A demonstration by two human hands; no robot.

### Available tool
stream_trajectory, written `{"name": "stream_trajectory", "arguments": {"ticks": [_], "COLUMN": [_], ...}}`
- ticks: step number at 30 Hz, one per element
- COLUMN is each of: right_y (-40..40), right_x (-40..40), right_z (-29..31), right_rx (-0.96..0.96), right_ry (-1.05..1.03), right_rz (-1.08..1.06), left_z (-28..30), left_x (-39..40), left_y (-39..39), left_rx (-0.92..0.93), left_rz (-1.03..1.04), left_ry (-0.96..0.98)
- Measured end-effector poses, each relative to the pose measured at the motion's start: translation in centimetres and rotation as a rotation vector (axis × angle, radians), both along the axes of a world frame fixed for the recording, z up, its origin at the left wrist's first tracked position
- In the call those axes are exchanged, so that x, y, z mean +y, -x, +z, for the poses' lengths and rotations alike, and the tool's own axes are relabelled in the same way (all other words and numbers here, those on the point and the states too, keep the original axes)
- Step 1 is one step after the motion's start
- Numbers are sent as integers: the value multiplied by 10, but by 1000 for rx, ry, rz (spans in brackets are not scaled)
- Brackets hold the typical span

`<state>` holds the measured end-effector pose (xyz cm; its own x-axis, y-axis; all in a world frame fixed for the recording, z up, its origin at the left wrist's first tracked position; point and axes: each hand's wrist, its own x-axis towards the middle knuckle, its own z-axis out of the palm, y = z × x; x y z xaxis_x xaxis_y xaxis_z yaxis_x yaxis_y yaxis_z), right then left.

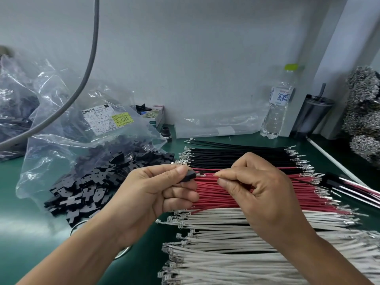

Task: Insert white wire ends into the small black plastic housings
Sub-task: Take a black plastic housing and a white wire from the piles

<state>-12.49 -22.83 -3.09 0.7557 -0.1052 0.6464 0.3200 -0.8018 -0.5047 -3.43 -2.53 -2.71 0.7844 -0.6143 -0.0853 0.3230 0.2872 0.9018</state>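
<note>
The left hand (pixel 156 190), palm turned inward with its fingers curled, pinches a small black housing (pixel 188 176) between thumb and forefinger above the red wires (pixel 257 194). The right hand (pixel 259 192) faces it, knuckles up, fingers curled, pinching a thin black wire (pixel 207 172) whose metal tip sits just at the housing's opening. The white wires (pixel 236 254) lie on the green table (pixel 24 233) beneath both forearms.

L hand (pixel 156 188) & R hand (pixel 255 186) raised, fingers pinched.
</note>
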Motion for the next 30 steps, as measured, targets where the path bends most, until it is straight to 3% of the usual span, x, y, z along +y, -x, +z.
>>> {"name": "stream_trajectory", "arguments": {"ticks": [2, 6, 9, 17, 22, 27, 30], "right_y": [1, 4, 3, 3, 1, 3, 0], "right_x": [1, 2, 3, 3, 0, 8, 6], "right_z": [2, 11, 12, 10, 6, 10, 7], "right_rx": [-1, -67, -100, 15, 87, -73, -144], "right_ry": [51, 381, 512, 328, 104, 393, 362], "right_rz": [-1, -98, -119, -23, 43, -72, -82], "left_z": [0, 1, 2, 1, 0, -2, -3], "left_x": [1, 2, 4, 4, 5, 5, 7], "left_y": [0, -1, -1, 0, -1, -1, -2], "left_rx": [1, -21, -54, -105, -22, 5, -1], "left_rz": [-7, 7, 6, 18, -18, -15, -29], "left_ry": [-7, -54, -106, -215, -121, -112, -102]}}
